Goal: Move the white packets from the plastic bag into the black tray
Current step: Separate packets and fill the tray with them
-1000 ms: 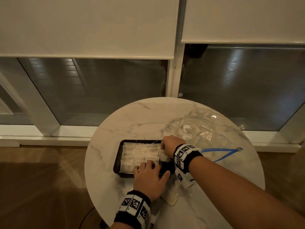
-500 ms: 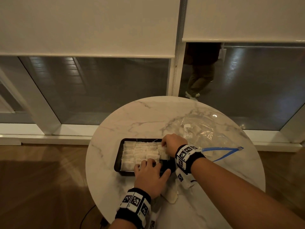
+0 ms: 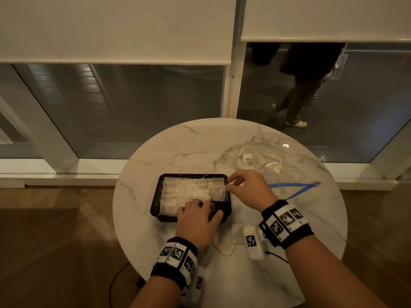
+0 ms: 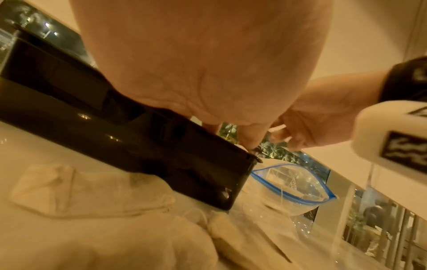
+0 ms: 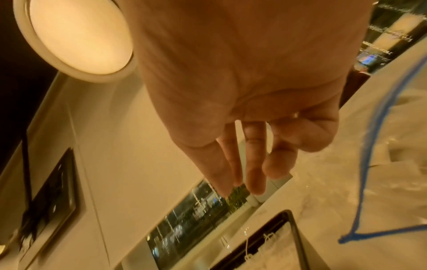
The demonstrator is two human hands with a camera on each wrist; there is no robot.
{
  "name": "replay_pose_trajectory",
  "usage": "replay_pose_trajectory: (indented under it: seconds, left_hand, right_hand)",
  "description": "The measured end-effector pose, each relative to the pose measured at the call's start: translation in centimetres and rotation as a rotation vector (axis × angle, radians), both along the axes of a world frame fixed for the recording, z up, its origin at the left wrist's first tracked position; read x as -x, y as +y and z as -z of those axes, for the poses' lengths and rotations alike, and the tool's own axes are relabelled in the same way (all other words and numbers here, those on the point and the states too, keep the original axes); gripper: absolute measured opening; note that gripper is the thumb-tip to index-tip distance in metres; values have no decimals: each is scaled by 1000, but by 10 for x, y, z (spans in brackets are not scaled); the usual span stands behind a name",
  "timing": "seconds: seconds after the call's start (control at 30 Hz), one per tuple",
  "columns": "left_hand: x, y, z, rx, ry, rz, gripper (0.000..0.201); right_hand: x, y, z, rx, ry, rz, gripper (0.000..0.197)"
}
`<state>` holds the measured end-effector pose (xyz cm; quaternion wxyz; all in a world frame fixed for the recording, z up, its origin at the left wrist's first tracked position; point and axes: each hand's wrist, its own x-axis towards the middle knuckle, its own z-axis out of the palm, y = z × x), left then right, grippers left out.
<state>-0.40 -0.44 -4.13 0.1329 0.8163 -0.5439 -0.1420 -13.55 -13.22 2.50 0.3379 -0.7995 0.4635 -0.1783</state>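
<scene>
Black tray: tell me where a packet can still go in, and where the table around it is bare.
Inside the black tray, only the near right corner shows dark floor, beside the left hand; elsewhere white packets fill it. The marble table is bare beyond and left of the tray. Crowded: the plastic bag at right, loose packets near.

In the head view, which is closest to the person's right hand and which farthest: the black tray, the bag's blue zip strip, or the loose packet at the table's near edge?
From the right hand:
1. Black tray, right at its fingertips, to the left.
2. Blue zip strip, just to its right.
3. Loose packet, nearer the person, between the wrists.
</scene>
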Motion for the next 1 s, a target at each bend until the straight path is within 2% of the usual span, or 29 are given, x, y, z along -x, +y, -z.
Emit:
replay_pose_trajectory:
  seconds: [0.1, 0.2, 0.3, 0.37, 0.43, 0.5, 0.63, 0.8, 1.0]
  left_hand:
    - [-2, 5, -10, 150, 0, -29, 42]
    - [3, 8, -26, 259, 36, -2, 27]
    - [15, 9, -37, 155, 90, 78, 21]
    - [23, 11, -37, 77, 49, 137, 23]
    - [29, 13, -35, 52, 11, 168, 25]
    - [32, 13, -34, 45, 3, 171, 26]
    - [30, 13, -35, 21, 11, 156, 27]
    - [26, 13, -38, 19, 67, 114, 25]
    - [23, 9, -35, 3, 126, 85, 24]
  right_hand:
    - [26, 14, 9, -95, -36, 38, 5]
    - [39, 17, 32, -141, 116, 6, 11]
    - [42, 17, 50, -170, 346, -77, 28]
    - [39, 18, 57, -146, 482, -129, 43]
    - [37, 21, 58, -104, 567, -164, 53]
    - [36, 22, 59, -63, 611, -177, 55]
    - [34, 21, 63, -78, 618, -189, 42]
    - [38, 20, 67, -152, 562, -166, 15]
    - [42, 18, 74, -193, 454, -88, 17]
